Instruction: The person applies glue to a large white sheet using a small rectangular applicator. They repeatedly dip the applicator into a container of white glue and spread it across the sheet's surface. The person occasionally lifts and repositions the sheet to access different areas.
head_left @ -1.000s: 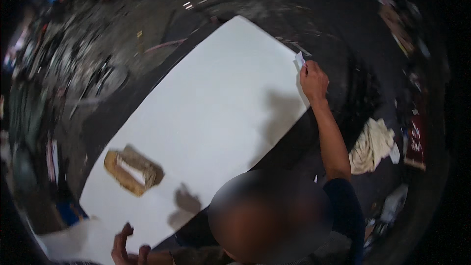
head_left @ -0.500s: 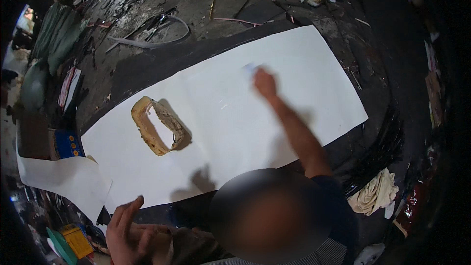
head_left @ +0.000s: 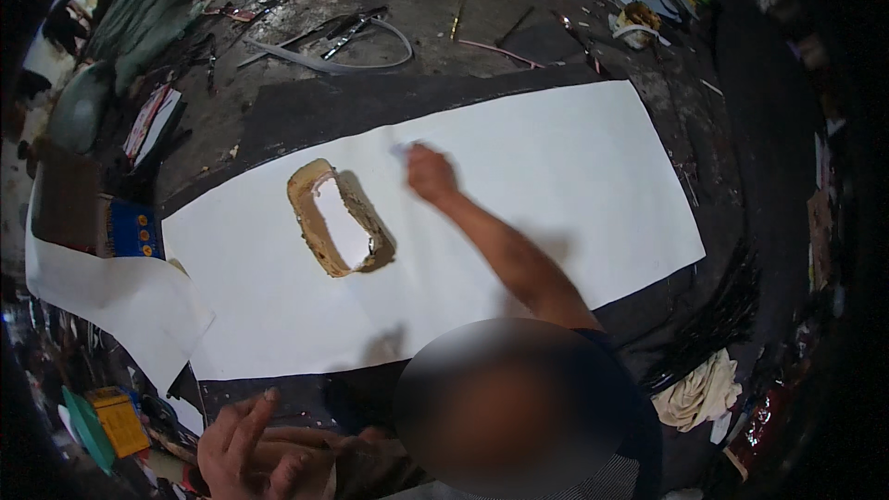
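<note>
White rectangular sheeting [head_left: 426,250] lies flat on a black backing [head_left: 306,114], apparently for even support, with a rough tan oblong ring [head_left: 309,218] resting on it, perhaps weighing it down. The right hand [head_left: 430,172] is over the sheeting's upper middle, fingers curled in tightly — seemingly pinching a small, blurred pale piece [head_left: 399,150] by one end, likely leaving the rest exposed. The left hand [head_left: 233,449] is near the lower-left edge, fingers half-bent and apart, with nothing visible in them.

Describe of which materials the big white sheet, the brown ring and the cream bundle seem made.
White sheet: matt, probably paper or card, with crisp edges.
Brown ring: dull, rough-rimmed, perhaps foam or wood; cannot tell.
Cream bundle: likely matt cloth, given loose folds.
</note>
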Tool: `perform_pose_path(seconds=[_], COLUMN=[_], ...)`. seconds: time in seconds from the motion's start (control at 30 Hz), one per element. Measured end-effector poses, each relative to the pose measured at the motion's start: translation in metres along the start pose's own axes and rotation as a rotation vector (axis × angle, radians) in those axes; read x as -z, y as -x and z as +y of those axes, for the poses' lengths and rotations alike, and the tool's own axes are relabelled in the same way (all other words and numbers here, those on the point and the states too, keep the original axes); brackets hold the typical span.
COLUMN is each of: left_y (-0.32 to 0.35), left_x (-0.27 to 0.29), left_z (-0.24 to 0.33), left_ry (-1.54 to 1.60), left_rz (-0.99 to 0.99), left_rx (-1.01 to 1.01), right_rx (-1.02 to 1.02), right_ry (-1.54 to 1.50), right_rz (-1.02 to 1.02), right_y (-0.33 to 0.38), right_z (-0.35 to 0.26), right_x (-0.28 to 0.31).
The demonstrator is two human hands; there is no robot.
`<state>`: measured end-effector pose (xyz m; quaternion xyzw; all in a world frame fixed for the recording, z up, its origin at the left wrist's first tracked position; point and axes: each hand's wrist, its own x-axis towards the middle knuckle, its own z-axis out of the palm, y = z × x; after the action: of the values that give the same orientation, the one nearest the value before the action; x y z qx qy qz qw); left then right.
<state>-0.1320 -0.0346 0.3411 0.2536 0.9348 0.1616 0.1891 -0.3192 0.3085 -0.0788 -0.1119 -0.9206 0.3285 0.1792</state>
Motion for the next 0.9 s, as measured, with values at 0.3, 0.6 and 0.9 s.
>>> perform_pose_path(seconds=[0.3,0.6,0.9], left_y=[0.029,0.029,0.059], left_x=[0.007,0.011,0.001], left_z=[-0.043,-0.051,-0.043], left_ry=[0.086,0.136,0.193], left_rz=[0.191,0.203,0.215], left_rx=[-0.309,-0.481,-0.306], right_rx=[-0.588,0.197,0.333], right_ry=[0.310,0.317,0.406], right_rz=[0.401,-0.397,-0.395], right_y=[-0.016,0.032,0.064], right_z=[0.059,-0.213,-0.211], right_x=[0.245,0.038,0.027])
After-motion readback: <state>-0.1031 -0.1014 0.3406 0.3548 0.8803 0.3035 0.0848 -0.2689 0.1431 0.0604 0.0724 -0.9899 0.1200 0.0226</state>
